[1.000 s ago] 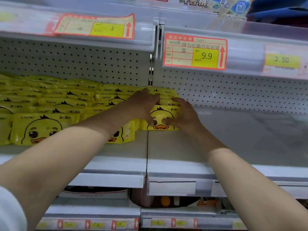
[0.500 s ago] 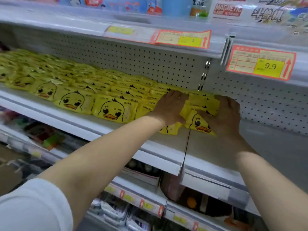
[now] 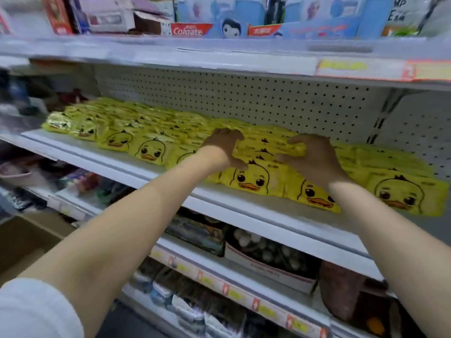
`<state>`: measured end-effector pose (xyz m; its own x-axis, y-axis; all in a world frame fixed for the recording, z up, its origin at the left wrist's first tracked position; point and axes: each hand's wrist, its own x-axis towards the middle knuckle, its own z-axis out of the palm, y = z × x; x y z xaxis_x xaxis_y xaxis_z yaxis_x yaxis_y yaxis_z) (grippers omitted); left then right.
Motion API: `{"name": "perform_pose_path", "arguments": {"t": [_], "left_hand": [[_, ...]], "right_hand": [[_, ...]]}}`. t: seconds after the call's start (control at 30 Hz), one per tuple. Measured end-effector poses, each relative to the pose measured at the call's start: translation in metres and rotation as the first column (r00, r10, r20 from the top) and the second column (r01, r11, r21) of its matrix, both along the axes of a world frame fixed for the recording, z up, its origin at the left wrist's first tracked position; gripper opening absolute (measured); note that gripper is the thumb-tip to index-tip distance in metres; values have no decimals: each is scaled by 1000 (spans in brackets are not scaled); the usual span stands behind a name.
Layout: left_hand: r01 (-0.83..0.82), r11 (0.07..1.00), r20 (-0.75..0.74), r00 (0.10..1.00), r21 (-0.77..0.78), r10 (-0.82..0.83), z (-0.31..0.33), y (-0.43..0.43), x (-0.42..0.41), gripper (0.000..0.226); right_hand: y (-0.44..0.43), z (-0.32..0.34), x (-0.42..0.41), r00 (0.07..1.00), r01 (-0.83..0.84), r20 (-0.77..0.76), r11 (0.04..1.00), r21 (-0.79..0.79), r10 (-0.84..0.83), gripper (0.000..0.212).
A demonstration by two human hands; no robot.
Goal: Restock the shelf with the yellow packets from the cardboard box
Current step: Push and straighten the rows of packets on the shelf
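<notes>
Yellow duck-face packets lie in overlapping rows along the white shelf. My left hand and my right hand hold one stack of these yellow packets from either side. Each hand has its fingers curled over the stack's top and its thumb at the front. More packets lie to the right of my right hand. At the lower left a brown cardboard surface shows, blurred; whether it is the box I cannot tell.
A perforated back panel closes the shelf behind the packets. The shelf above carries toothpaste boxes and price labels. The shelves below hold boxed goods and small packs behind price strips.
Both hands have shifted left along the row, from the end packets at the shelf joint to a stack further in. The view has swung left and shows more of the row.
</notes>
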<state>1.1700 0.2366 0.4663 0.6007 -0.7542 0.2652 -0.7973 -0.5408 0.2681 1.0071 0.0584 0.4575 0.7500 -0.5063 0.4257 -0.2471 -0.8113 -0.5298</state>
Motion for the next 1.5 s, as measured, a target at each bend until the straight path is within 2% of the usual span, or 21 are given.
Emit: {"name": "perform_pose_path", "arguments": {"t": [0.17, 0.3, 0.37, 0.43, 0.53, 0.67, 0.97, 1.1, 1.23, 1.43, 1.5], "left_hand": [[-15, 1000, -9, 1000, 24, 16, -9, 69, 103, 77], [73, 995, -12, 997, 61, -72, -24, 103, 162, 76], [119, 992, -40, 992, 30, -118, -32, 110, 178, 74], [175, 984, -63, 982, -24, -176, -36, 113, 189, 71], [234, 970, -59, 970, -62, -238, -32, 116, 202, 68], [207, 973, -64, 975, -100, -214, -28, 128, 229, 69], [360, 932, -31, 932, -42, -361, -22, 111, 196, 78], [367, 930, -105, 926, 27, -363, -22, 102, 182, 83], [387, 920, -180, 911, 58, -372, -21, 99, 174, 82], [364, 930, -245, 898, -58, -367, -20, 104, 168, 74], [321, 939, -255, 904, -127, -344, -15, 107, 173, 69]], "right_hand": [[66, 0, 80, 991, -96, -89, 992, 84, 103, 59], [106, -15, 134, 981, -41, -186, 997, 72, 54, 71], [120, -20, 150, 973, 8, -230, 1000, 26, -2, 73], [130, -23, 161, 964, 48, -260, 997, -61, -63, 76], [137, -23, 168, 951, 77, -290, 992, -102, -104, 79], [145, -22, 174, 931, 82, -344, 987, -136, -125, 80], [162, -18, 179, 867, 146, -437, 961, -233, -238, 95], [168, -17, 179, 907, 116, -369, 964, -239, -201, 83], [171, -21, 174, 933, 96, -336, 989, -109, -128, 73], [167, -22, 171, 955, 89, -278, 993, -72, -106, 78], [162, -21, 169, 979, 80, -190, 997, 21, -75, 79]]}}
